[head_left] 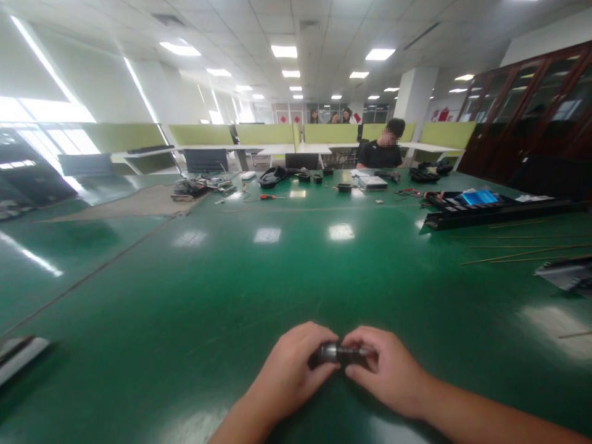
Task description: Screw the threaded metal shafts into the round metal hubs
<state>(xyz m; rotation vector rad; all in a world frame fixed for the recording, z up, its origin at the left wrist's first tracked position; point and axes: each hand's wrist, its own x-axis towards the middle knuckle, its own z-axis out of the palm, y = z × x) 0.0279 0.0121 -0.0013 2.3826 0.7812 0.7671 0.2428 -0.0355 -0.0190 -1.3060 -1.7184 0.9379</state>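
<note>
A short, dark cylindrical piece (329, 353) with a shiny metal band lies crosswise between my two hands, low over the green table. Its exact kind is not clear. My left hand (296, 364) is closed around its left end, thumb below and fingers above. On the other side, my right hand (391, 370) pinches the narrower, ridged dark right end (354, 354) between thumb and fingers. Both outer ends are partly hidden by my fingers.
The green table (231, 283) stretches ahead. At its far side lie a red-handled screwdriver (268, 197), cables and small dark boxes. A long black metal channel (490, 213) and thin rods (522, 253) lie right; a pale-edged object (23, 361) lies left. A person (380, 153) sits beyond.
</note>
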